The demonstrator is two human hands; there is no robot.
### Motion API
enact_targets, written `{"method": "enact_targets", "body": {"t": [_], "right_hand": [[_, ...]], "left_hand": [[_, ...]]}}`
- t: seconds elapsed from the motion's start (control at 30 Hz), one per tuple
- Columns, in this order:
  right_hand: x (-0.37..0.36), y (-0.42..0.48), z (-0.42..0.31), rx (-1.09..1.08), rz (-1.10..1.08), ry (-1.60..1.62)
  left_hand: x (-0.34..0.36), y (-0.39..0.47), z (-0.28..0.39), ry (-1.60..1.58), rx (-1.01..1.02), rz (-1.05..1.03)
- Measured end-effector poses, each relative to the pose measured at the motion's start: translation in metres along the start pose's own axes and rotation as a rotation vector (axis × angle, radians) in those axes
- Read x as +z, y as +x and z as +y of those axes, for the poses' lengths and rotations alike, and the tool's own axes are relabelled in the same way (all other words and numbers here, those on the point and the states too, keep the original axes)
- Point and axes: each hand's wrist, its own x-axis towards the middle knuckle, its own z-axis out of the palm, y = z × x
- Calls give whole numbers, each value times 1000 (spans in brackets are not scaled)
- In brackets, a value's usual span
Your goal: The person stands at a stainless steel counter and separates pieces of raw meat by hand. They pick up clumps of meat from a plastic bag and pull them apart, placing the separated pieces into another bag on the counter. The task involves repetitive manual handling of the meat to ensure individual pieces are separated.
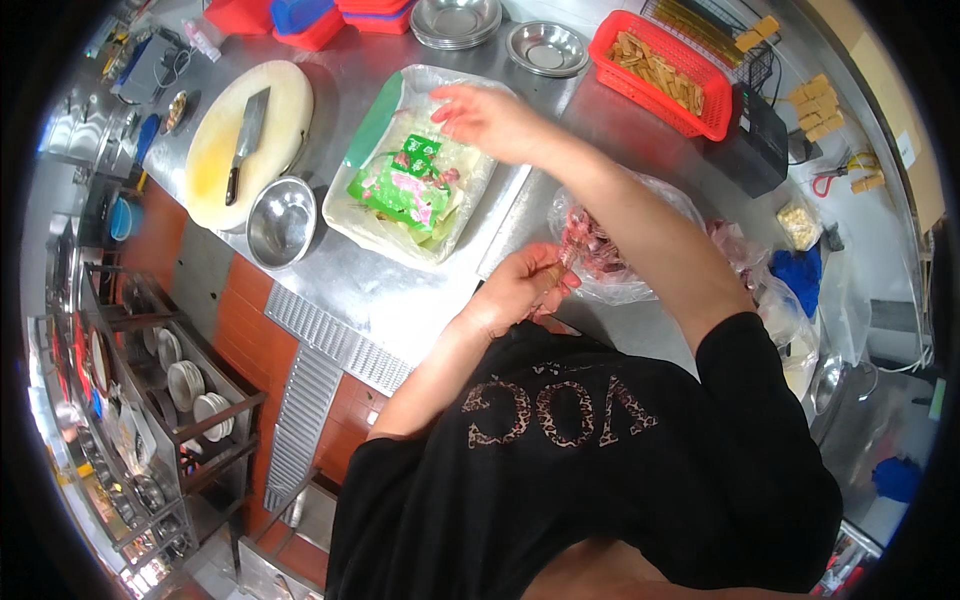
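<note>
My left hand (521, 285) is closed around a piece of raw, bony meat (571, 244), at the near side of a clear plastic bag (637, 289) of reddish raw meat (600, 251). My right hand (480, 124) reaches across to the left with its fingers apart and nothing visible in them. It is over the far part of a white tray (334, 202) lined with clear plastic. In that tray lie a green and pink printed packet (405, 195) and small scraps of meat (448, 176). My right forearm hides part of the meat bag.
A cleaver (251, 131) lies on a round chopping board (289, 90), with a steel bowl (281, 225) beside it. Farther back are steel dishes (547, 49) and a red basket (720, 120) of brownish pieces. Scissors (825, 180) hang at the right. A rack (217, 427) with plates stands at the left.
</note>
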Motion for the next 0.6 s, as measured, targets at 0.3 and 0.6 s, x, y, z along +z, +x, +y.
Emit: {"method": "enact_targets", "body": {"t": [0.3,0.6], "right_hand": [[-61,-137,2,322,195,175],[-62,-252,-2,319,304,-158]], "left_hand": [[23,21,33,-521,331,-90],[64,66,17,-442,136,-68]]}}
